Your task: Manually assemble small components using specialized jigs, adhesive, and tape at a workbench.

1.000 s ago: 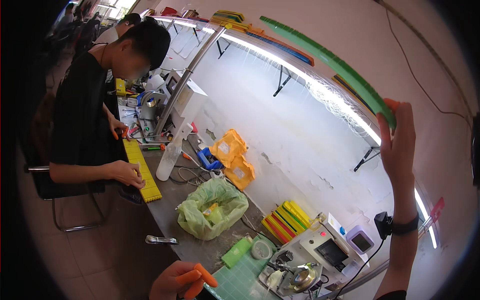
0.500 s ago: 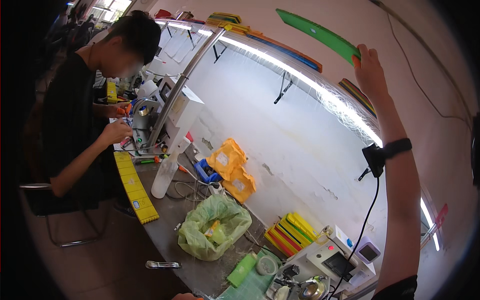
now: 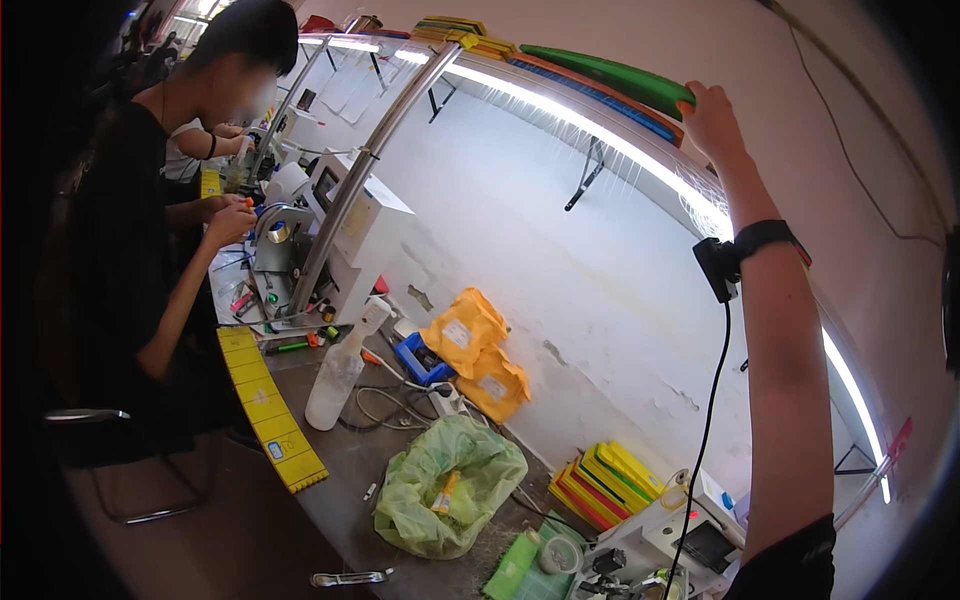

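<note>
Green strip: above the light tube, its right end clamped in my right hand.
Right arm: raised, nearly straight.
Left hand: out of my view; state unknown.
Worktop: grey, along a white wall.
Front edge: one yellow strip.
Wall edge: two orange packets, one blue tray.
</note>
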{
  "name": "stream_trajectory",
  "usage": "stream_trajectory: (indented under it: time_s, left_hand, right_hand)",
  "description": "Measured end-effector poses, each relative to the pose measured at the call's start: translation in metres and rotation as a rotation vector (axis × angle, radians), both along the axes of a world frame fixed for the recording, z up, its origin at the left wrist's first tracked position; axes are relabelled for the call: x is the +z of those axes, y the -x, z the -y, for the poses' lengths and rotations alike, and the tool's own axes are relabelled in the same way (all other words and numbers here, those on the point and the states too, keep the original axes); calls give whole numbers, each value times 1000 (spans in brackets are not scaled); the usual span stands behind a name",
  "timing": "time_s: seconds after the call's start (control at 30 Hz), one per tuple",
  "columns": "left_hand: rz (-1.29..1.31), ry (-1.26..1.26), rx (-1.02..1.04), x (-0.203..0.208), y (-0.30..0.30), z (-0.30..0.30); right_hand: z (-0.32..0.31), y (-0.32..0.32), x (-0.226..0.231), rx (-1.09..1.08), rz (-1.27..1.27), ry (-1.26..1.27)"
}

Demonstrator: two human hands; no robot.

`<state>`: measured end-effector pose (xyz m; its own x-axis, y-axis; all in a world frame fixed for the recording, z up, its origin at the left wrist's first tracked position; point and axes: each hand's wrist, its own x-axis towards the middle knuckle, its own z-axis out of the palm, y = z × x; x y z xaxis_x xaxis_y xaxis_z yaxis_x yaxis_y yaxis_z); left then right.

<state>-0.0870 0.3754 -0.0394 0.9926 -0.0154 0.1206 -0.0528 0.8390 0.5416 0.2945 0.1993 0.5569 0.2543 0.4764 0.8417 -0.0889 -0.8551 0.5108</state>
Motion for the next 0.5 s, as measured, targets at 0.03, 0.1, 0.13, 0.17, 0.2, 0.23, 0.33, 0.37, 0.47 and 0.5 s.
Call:
stream_trajectory:
  time_s: [0.03,0.1,0.13,0.17,0.2,0.23,0.33,0.37,0.47,0.5]
  left_hand:
    - [8,1,-12,-2,-4,-3]
    - [22,5,-35,-5,-10,-6]
    - [30,7,-41,-6,-12,-7]
    - [36,10,-46,-7,-14,-8]
    - [41,14,-50,-8,-15,-8]
    - [45,19,-50,-8,-16,-7]
    - [57,33,-49,-9,-16,-4]
    - [63,36,-49,-10,-16,-2]
    - [82,36,-57,-9,-17,2]
    - [89,34,-61,-8,-17,4]
  right_hand:
    - [-1,1,-1,10,-32,-12]
    - [-5,1,-6,-5,-35,-22]
    - [-6,0,-5,-3,-41,-30]
    - [-4,2,-2,-8,-37,-29]
    - [-3,5,1,-29,-61,-30]
    - [-5,10,2,-47,-85,-30]
    - [-6,30,8,-97,-317,-140]
    - [-5,33,6,-97,-315,-139]
    - [0,38,0,-50,-390,-173]
    - [1,36,-3,1,-352,-159]
